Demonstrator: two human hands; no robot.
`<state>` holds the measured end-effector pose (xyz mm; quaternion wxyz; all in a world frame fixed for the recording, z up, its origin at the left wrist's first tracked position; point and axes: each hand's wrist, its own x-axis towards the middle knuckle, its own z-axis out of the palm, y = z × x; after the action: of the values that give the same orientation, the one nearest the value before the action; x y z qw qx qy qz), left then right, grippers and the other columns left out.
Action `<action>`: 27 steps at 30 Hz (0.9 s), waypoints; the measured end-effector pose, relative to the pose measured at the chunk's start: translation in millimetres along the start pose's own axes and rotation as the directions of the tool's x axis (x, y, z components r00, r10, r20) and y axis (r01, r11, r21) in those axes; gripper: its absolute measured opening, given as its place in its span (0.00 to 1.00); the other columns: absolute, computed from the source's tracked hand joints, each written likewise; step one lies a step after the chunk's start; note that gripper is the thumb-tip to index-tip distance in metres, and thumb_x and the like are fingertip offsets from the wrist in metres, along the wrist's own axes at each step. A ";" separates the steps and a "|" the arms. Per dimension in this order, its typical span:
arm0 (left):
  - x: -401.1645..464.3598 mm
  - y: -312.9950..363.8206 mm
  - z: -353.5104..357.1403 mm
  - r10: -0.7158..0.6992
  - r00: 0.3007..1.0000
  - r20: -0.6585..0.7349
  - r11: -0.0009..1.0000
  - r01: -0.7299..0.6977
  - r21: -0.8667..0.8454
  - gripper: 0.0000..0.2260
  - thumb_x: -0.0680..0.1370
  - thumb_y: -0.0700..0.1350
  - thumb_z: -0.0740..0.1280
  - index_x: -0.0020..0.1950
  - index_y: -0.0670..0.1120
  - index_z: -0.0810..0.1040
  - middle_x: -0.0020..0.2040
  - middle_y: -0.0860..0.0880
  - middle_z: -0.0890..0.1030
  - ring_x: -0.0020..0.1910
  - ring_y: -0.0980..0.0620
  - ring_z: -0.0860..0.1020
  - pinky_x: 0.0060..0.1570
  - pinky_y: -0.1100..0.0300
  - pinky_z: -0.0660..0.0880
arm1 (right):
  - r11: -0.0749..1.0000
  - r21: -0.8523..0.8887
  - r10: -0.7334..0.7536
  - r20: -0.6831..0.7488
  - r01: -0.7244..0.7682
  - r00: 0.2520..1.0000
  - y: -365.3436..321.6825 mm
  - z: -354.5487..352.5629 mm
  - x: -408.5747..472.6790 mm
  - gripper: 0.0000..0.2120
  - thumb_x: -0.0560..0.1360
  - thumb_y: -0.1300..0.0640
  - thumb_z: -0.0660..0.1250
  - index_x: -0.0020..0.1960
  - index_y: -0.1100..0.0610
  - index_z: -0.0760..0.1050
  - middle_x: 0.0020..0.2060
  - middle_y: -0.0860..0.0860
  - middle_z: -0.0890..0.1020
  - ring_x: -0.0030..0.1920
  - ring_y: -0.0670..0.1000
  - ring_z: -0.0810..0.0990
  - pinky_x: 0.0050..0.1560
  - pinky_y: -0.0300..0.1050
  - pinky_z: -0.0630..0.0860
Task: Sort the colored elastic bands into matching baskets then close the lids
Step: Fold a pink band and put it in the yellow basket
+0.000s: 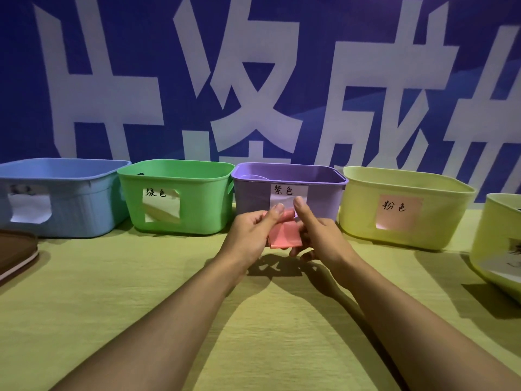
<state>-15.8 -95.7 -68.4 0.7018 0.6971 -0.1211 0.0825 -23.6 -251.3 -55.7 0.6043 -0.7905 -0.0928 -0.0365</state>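
Pink elastic band (284,231): held folded above the yellow-green tablecloth (141,277), at 6 o'clock of the purple basket (290,190).
Left hand (252,232): band pinched at its 9 o'clock edge.
Right hand (318,232): band gripped at its 3 o'clock edge.
Pink-labelled basket (406,207): at 3 o'clock of the purple one.

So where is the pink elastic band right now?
In the head view, the pink band is held at centre between the left hand and right hand, just in front of the purple basket.
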 end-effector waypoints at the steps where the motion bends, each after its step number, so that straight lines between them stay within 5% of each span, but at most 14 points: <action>1: -0.6 0.8 -0.1 0.004 1.000 -0.004 1.000 -0.004 0.004 0.14 0.80 0.58 0.68 0.53 0.51 0.88 0.51 0.49 0.88 0.55 0.44 0.85 0.66 0.40 0.76 | 1.000 -0.013 0.013 -0.009 -0.013 1.000 -0.2 -0.7 0.3 0.40 0.74 0.25 0.54 0.48 0.59 0.85 0.38 0.56 0.87 0.35 0.52 0.84 0.43 0.48 0.78; 6: -1.0 1.5 -0.1 0.058 0.998 -0.036 0.997 -0.056 0.045 0.12 0.80 0.55 0.69 0.49 0.49 0.88 0.47 0.46 0.88 0.50 0.43 0.85 0.63 0.37 0.76 | 0.998 -0.049 0.029 0.011 -0.028 1.000 -3.3 -0.3 -3.2 0.43 0.74 0.25 0.51 0.47 0.62 0.84 0.36 0.56 0.87 0.34 0.49 0.85 0.43 0.45 0.77; 11: 0.6 -1.3 -2.0 0.081 0.997 -0.013 0.994 -0.079 0.079 0.15 0.76 0.61 0.70 0.51 0.51 0.87 0.47 0.47 0.88 0.54 0.40 0.84 0.65 0.37 0.75 | 1.000 -0.028 0.012 0.023 -0.011 1.000 -5.6 0.7 -5.8 0.39 0.76 0.27 0.54 0.47 0.60 0.85 0.37 0.55 0.88 0.36 0.52 0.85 0.42 0.47 0.80; 14: -0.5 -0.5 -1.4 0.065 0.998 -0.002 0.995 -0.064 0.079 0.18 0.75 0.63 0.71 0.51 0.50 0.87 0.47 0.48 0.88 0.52 0.44 0.85 0.64 0.42 0.77 | 1.000 -0.029 -0.005 0.001 0.005 1.000 -6.7 1.5 -5.0 0.36 0.77 0.28 0.55 0.45 0.59 0.84 0.37 0.54 0.88 0.38 0.55 0.86 0.45 0.48 0.81; 18: -1.7 -1.4 -1.7 0.049 0.999 0.017 0.995 -0.050 0.087 0.14 0.79 0.56 0.70 0.51 0.46 0.87 0.45 0.48 0.88 0.43 0.54 0.84 0.50 0.55 0.76 | 0.999 -0.021 -0.042 -0.024 0.042 0.999 -7.0 1.9 -4.4 0.31 0.78 0.32 0.60 0.44 0.59 0.85 0.35 0.55 0.87 0.34 0.51 0.85 0.41 0.45 0.80; 27: 3.3 -7.1 -8.1 0.016 1.000 0.024 0.996 -0.018 0.087 0.13 0.75 0.53 0.74 0.53 0.46 0.85 0.48 0.46 0.88 0.53 0.47 0.85 0.60 0.52 0.77 | 0.993 0.049 -0.109 0.040 0.107 0.993 -1.7 0.8 -0.7 0.21 0.84 0.45 0.62 0.50 0.60 0.85 0.37 0.55 0.87 0.33 0.49 0.79 0.33 0.38 0.74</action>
<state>-10.2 -87.9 -74.2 0.6684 0.7271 -0.1314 0.0856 -24.6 -250.2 -54.4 0.6176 -0.7706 -0.1493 -0.0502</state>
